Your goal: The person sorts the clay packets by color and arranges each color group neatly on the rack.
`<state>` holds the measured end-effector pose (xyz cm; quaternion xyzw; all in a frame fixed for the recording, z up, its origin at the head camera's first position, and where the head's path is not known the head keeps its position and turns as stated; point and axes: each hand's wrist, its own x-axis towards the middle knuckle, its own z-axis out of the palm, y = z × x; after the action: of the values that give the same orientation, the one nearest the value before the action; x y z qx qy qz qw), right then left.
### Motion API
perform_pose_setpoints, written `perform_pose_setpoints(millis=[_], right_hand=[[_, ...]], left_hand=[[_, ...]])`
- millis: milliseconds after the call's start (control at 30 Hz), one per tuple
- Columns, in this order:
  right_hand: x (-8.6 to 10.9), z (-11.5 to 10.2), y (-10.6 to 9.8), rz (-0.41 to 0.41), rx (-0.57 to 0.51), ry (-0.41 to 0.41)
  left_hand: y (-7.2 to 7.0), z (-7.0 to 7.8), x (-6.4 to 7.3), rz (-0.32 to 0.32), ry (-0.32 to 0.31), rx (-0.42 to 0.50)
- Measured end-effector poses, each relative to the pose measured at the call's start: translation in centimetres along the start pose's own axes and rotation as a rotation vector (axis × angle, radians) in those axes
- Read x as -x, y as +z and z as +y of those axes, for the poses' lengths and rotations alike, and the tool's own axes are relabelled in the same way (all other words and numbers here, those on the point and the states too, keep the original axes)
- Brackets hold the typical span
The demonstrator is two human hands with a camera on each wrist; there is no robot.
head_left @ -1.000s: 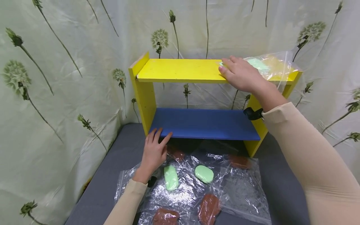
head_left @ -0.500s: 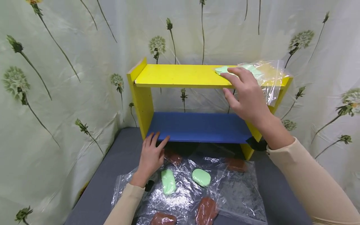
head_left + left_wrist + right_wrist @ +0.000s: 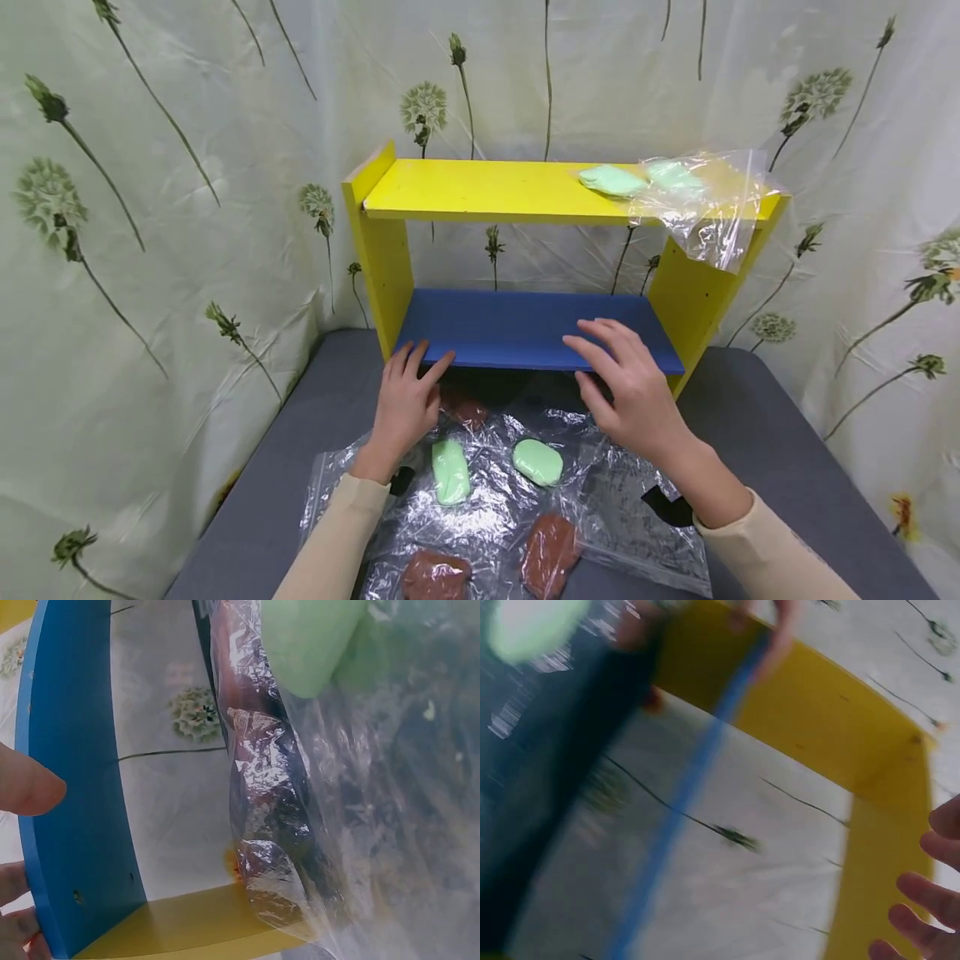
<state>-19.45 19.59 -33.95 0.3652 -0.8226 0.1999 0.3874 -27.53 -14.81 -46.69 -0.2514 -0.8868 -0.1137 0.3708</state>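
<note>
My left hand [image 3: 401,408] rests its fingertips on the front left edge of the blue lower shelf [image 3: 517,325] of a small yellow shelf unit [image 3: 378,267]. In the left wrist view its thumb [image 3: 30,784] shows at the blue board. My right hand [image 3: 633,392] holds nothing; its fingers are spread and lightly bent, in front of the blue shelf's right part. On the yellow top board [image 3: 480,187] lies a pale green lump [image 3: 611,181]. Beside it a second green lump [image 3: 672,179] shows within a clear zip bag [image 3: 720,233] that hangs over the front edge.
On the dark grey table cover [image 3: 765,408], clear plastic bags [image 3: 487,517] lie in front of the unit. Among them are a green oblong block [image 3: 451,472], a green oval block [image 3: 537,462] and several reddish-brown lumps [image 3: 551,554]. A flowered curtain [image 3: 187,250] closes the back and sides.
My right hand has left the green lumps on the top board and come down to the level of the blue shelf. The left hand stays at the shelf edge.
</note>
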Motion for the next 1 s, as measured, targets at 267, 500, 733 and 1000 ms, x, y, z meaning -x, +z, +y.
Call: perform_pose_setpoints(millis=[267, 500, 733, 1000], right_hand=[[4.9, 0.4, 4.1, -0.277, -0.028, 0.090], [7.7, 0.2, 6.3, -0.456, -0.070, 0.169], [8.5, 0.5, 8.5, -0.584, -0.105, 0.181], [9.8, 0.2, 10.3, -0.694, -0.145, 0.171]], left_hand=[[-0.1, 0.3, -0.2, -0.002, -0.004, 0.002], [0.0, 0.3, -0.8, 0.019, 0.016, 0.025], [-0.4, -0.1, -1.2, -0.032, 0.003, 0.008], [-0.7, -0.3, -0.5, -0.036, 0.001, 0.012]])
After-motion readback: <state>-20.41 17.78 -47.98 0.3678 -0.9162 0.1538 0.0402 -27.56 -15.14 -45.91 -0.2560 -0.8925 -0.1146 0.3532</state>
